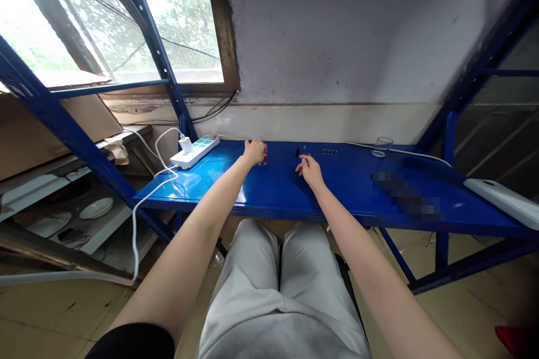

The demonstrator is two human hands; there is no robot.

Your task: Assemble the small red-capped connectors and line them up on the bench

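My left hand (pixel 254 152) reaches over the blue table with its fingers bent down at several small red and white pieces (pixel 265 159). Its fingertips are partly hidden, and what they pinch is too small to name. To the right, my right hand (pixel 310 170) hovers low over the tabletop, fingers loosely curled and apart, with nothing visible in them. Just beyond its fingertips stands a small black piece (pixel 297 152). A tiny clear or silver piece (pixel 304 147) lies behind it. Several small silver pieces (pixel 330 152) are lined up farther right.
A white power strip (pixel 196 152) with a plugged-in charger sits at the left end of the blue table (pixel 269 196). A clear glass (pixel 382 147) stands at the back right, near a white cable. A white device (pixel 503 202) rests at the right end. Blue posts flank the table.
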